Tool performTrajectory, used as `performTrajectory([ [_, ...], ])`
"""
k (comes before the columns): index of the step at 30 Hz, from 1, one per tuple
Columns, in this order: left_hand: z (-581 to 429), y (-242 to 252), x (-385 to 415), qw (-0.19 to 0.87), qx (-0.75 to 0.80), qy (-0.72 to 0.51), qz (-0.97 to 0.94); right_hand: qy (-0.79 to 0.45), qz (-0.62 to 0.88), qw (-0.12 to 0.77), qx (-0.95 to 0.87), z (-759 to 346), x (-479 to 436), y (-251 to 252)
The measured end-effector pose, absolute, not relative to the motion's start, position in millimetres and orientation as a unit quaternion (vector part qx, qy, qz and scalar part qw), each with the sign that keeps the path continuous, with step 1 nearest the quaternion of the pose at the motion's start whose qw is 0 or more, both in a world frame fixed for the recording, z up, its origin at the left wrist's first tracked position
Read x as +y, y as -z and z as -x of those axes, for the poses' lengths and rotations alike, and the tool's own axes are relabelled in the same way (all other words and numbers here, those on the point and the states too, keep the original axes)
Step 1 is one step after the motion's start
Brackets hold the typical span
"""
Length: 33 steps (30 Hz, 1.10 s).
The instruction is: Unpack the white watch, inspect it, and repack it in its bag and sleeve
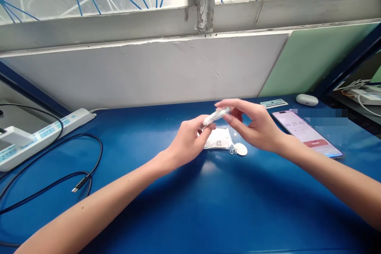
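My left hand point(190, 141) pinches the lower left end of a small, slim white object point(216, 115), held tilted above the table. Thumb and fingers of my right hand point(251, 123) close around its upper right end. The object is blurred and partly covered by fingers, so its kind is unclear. Below it lies a clear plastic pouch point(218, 139) with a white card bearing a small square code. A ball chain point(232, 151) and a round white tag point(241, 149) rest at the pouch's right corner.
A phone point(309, 133) showing a timer lies beside my right forearm. Behind it are a card point(274, 103) and a white earbud case point(307, 100). On the left sit a power strip point(47, 135) and a looped black cable point(99, 147). A wall panel point(149, 75) bounds the blue table's back.
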<state>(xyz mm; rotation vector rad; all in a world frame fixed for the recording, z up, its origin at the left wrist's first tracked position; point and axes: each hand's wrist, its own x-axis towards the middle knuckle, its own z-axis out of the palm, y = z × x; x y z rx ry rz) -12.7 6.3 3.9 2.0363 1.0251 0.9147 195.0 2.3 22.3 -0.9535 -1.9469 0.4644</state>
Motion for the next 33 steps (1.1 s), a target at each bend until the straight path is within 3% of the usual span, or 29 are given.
performTrajectory([
  [3,13,5,2,0.215,0.367,-0.302,-0.853,-0.199,0.383,0.439,-0.788,-210,-13,-4],
  [7,10,11,-2,0.152,0.376,-0.235,-0.883,-0.203,0.372,0.444,-0.789,-220,-21,15],
  [14,9,19,1,0.197,0.342,-0.252,-0.884,-0.188,0.375,0.414,-0.808,-226,-19,21],
  [22,11,35,11,0.206,0.353,-0.220,-0.886,-0.078,0.388,0.416,-0.818,-251,-2,28],
  [33,14,34,14,0.178,0.361,-0.198,-0.894,-0.048,0.363,0.332,-0.870,-271,8,33],
])
